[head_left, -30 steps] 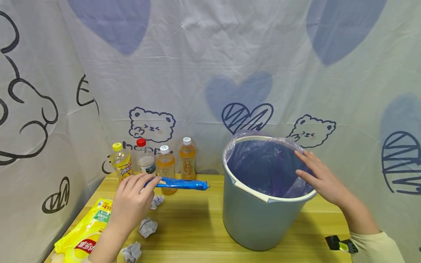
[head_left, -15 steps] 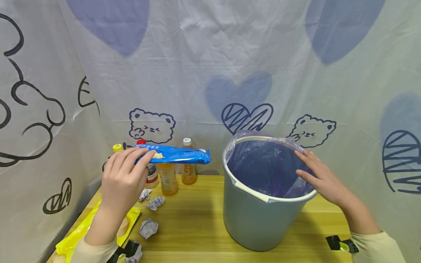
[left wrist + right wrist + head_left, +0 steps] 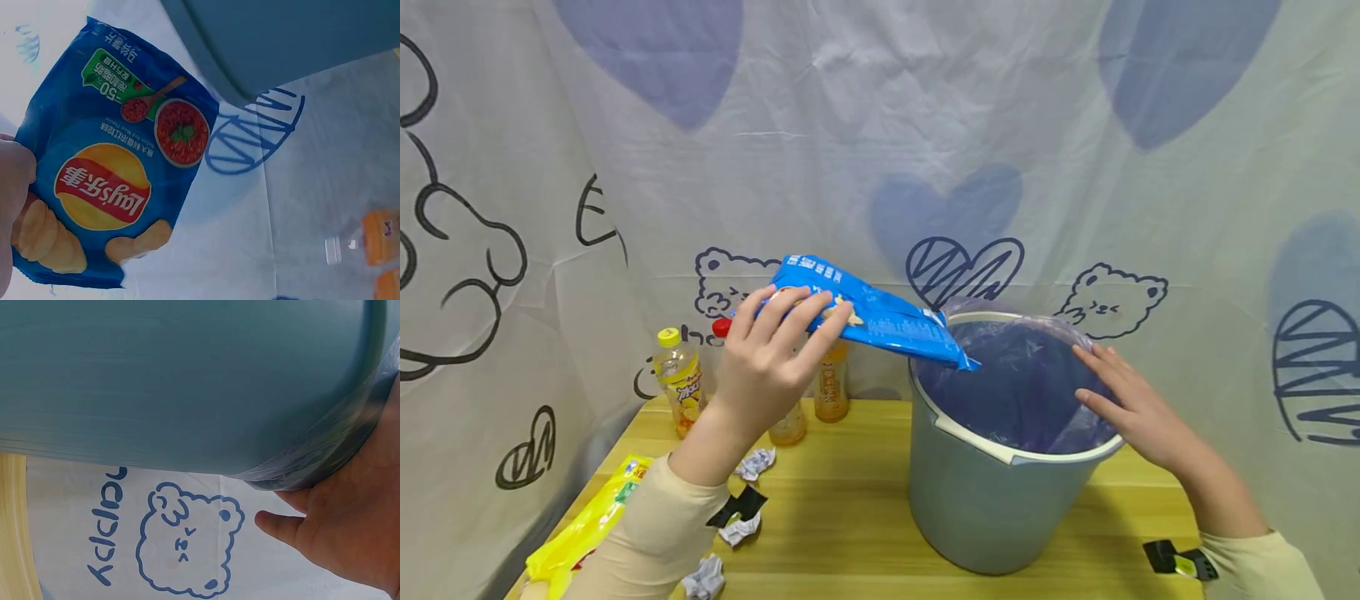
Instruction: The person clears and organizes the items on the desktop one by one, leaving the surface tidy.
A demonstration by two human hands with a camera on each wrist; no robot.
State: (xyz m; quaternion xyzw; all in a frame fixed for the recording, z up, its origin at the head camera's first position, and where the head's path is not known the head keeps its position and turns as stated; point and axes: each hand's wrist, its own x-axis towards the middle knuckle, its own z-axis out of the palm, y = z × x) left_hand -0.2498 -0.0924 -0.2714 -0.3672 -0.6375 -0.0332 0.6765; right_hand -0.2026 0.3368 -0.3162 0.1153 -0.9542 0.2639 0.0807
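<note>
My left hand (image 3: 767, 367) pinches a blue chip bag (image 3: 895, 321) by one end, fingers on top. The bag slants down to the right, its lower corner over the left rim of a grey bin (image 3: 985, 508). Lay's print and pictured chips show on the bag (image 3: 106, 125) in the left wrist view; there my left hand (image 3: 12, 206) is mostly cut off at the edge. A clear purple liner (image 3: 1022, 375) lines the bin. My right hand (image 3: 1138, 408) rests on the bin's right rim with fingers extended over the liner.
A yellow bag (image 3: 583, 533) lies at the table's left. Crumpled paper balls (image 3: 755, 463) lie beside my left forearm. Behind are a yellow-capped bottle (image 3: 679, 379), a red cap (image 3: 721, 327) and orange-drink bottles (image 3: 831, 392), partly hidden. A printed cloth (image 3: 850, 167) hangs behind.
My left hand has lifted the blue chip bag and carried it right, from in front of the bottles to the bin's left rim, tipping it downward. My right hand has stayed put.
</note>
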